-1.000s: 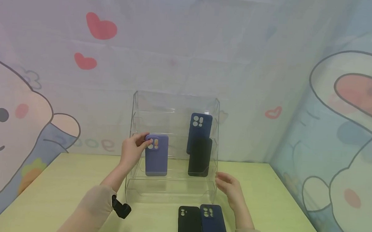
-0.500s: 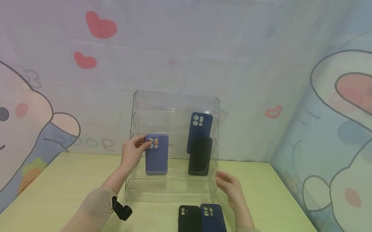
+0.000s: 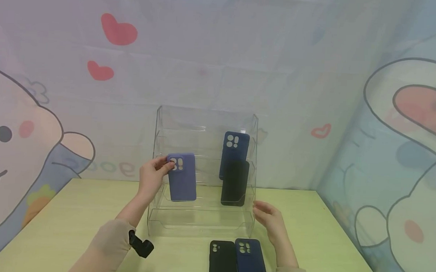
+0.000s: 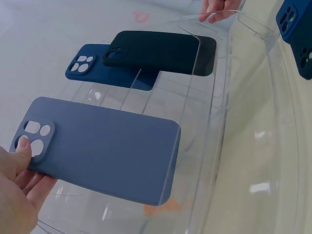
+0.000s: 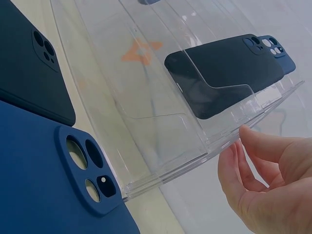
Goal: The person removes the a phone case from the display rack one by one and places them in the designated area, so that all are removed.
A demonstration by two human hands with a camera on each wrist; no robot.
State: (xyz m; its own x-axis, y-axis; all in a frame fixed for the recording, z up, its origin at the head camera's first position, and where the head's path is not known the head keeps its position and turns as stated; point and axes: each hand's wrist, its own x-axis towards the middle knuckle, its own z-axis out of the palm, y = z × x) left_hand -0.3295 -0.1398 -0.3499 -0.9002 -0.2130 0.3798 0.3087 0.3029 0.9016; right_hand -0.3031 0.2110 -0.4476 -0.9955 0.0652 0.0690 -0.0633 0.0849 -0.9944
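Observation:
My left hand [image 3: 152, 175] pinches a lavender-blue phone case [image 3: 182, 178] by its upper left corner, thumb on the camera cutouts. The case is tilted slightly and stands at the left part of a clear tiered display rack [image 3: 200, 227]. In the left wrist view, the whole back of this phone case [image 4: 107, 146] faces the camera. At the rack's right side, my right hand [image 3: 270, 222] touches the side edge with its fingertips. The right wrist view has the thumb and fingers of this right hand [image 5: 273, 170] loosely bent at that edge.
On the rack's right part, a black phone case [image 3: 234, 184] stands in front of a dark blue one [image 3: 235, 146]. Before the rack, another black case [image 3: 222, 260] and a navy case [image 3: 249, 257] lie side by side on the pale yellow table [image 3: 301, 235].
My left hand has raised the lavender-blue phone case a little and shifted it left, and the case now tilts slightly. The right hand stays at the rack's side.

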